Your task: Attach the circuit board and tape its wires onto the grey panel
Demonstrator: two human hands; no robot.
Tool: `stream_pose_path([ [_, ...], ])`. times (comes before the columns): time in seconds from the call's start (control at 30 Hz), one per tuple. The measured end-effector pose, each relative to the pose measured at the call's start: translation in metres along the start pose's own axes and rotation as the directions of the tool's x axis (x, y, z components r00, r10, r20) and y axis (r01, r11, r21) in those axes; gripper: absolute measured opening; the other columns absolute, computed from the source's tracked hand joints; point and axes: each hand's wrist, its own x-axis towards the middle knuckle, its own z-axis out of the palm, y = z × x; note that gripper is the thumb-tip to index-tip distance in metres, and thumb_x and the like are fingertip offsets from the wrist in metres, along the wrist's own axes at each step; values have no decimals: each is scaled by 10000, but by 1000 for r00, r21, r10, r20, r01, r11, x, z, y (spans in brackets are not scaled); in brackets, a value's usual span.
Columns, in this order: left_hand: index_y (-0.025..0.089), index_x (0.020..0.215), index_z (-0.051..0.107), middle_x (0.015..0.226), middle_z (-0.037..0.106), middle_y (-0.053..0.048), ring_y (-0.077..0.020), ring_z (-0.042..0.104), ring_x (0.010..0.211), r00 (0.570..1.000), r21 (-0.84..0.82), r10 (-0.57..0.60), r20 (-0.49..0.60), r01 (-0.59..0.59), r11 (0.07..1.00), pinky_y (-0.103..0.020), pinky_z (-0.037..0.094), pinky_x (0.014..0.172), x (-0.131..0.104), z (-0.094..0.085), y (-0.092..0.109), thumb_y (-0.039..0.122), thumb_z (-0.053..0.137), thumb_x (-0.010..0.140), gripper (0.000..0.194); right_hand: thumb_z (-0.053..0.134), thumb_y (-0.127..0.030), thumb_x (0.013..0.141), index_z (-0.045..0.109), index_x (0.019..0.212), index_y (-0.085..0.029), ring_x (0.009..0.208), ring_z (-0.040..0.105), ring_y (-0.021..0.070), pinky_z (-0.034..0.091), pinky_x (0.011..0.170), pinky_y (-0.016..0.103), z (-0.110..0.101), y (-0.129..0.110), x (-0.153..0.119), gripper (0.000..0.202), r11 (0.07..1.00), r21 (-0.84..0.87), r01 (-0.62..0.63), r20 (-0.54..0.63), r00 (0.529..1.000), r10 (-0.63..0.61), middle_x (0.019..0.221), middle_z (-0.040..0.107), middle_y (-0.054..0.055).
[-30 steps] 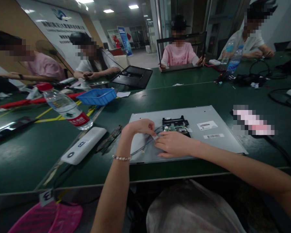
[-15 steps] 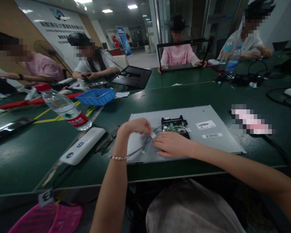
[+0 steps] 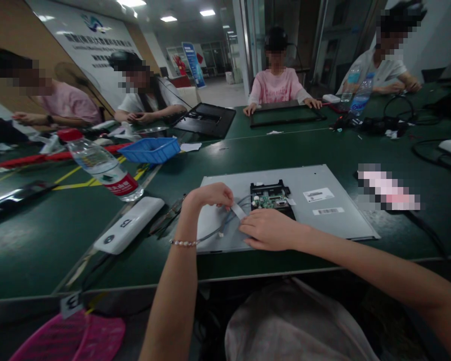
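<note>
Pinching a white strip (image 3: 239, 211), the left grip (image 3: 215, 194) seems to hold it stretched toward the right grip (image 3: 268, 229), whose fingers lie near the strip's other end, perhaps for steadiness; whether they press it I cannot tell. The grey panel (image 3: 304, 176) lies beneath both.

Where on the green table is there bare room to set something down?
Bare tabletop lies between the metal panel and the white scrap beyond it, and left of the nearest white box. Crowded: the panel's left part, where left hand, right hand, white strip and cables meet.
</note>
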Motion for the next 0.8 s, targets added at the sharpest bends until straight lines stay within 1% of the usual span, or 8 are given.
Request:
stream_pose_path([
  [0.1, 141, 815, 616, 704, 633, -31, -114, 473, 537, 999, 15, 35, 7, -35, 999, -215, 283, 444, 0, 0, -1, 295, 492, 589, 300, 423, -284, 933, 620, 982, -104, 938, 584, 218, 401, 881, 360, -2, 1, 0, 271, 1000, 10, 5, 5, 1000, -5, 978, 663, 130],
  [0.2, 157, 784, 578, 684, 609, -14, -113, 487, 566, 996, 58, 90, 12, -91, 994, -206, 317, 479, 0, 1, -3, 380, 541, 642, 267, 429, -269, 929, 622, 960, -111, 899, 584, 210, 371, 927, 386, -4, 4, 2, 251, 1000, 18, 2, -26, 1000, -2, 919, 669, 114],
  [0.27, 166, 772, 550, 658, 590, -1, -113, 491, 578, 993, 93, 119, 5, -119, 989, -203, 331, 501, 2, 3, -5, 458, 576, 658, 314, 438, -265, 924, 619, 968, -113, 934, 575, 213, 350, 956, 398, -3, 7, 3, 240, 1000, 27, -8, -67, 998, 10, 933, 666, 116],
  [0.33, 171, 770, 537, 648, 584, 3, -120, 498, 593, 992, 119, 129, -4, -127, 985, -207, 339, 517, 5, 4, -7, 503, 597, 654, 357, 455, -268, 915, 609, 1010, -114, 1006, 555, 219, 345, 966, 396, -1, 11, 4, 238, 999, 39, -8, -101, 995, 12, 1003, 654, 130],
  [0.4, 173, 775, 539, 649, 584, 1, -128, 503, 600, 993, 131, 117, -7, -115, 985, -214, 341, 520, 7, 4, -8, 519, 600, 650, 372, 473, -277, 905, 593, 1065, -111, 1059, 535, 225, 350, 965, 394, 2, 14, 5, 260, 999, 47, 0, -110, 994, 5, 1077, 634, 142],
  [0.5, 175, 770, 536, 643, 580, 2, -132, 498, 595, 995, 140, 94, -12, -92, 986, -221, 341, 515, 8, 5, -7, 519, 604, 636, 375, 473, -291, 903, 576, 1107, -109, 1053, 539, 228, 367, 945, 393, 5, 17, 5, 292, 999, 49, -6, -88, 996, 11, 1108, 625, 143],
  [0.67, 175, 749, 535, 613, 561, 8, -127, 491, 571, 997, 104, 73, -14, -71, 992, -226, 332, 504, 5, 5, -1, 528, 606, 625, 381, 436, -309, 923, 595, 1052, -106, 937, 574, 226, 381, 909, 385, 3, 11, 6, 288, 1000, 22, -15, -44, 999, 16, 1008, 661, 125],
  [0.8, 166, 732, 552, 609, 562, -4, -115, 480, 531, 1000, 19, 28, 4, -28, 999, -221, 309, 475, 5, 5, -2, 446, 529, 682, 285, 424, -292, 930, 606, 1012, -115, 911, 576, 216, 373, 907, 370, 0, 5, 5, 266, 1000, 17, -1, -23, 1000, 1, 970, 666, 114],
])
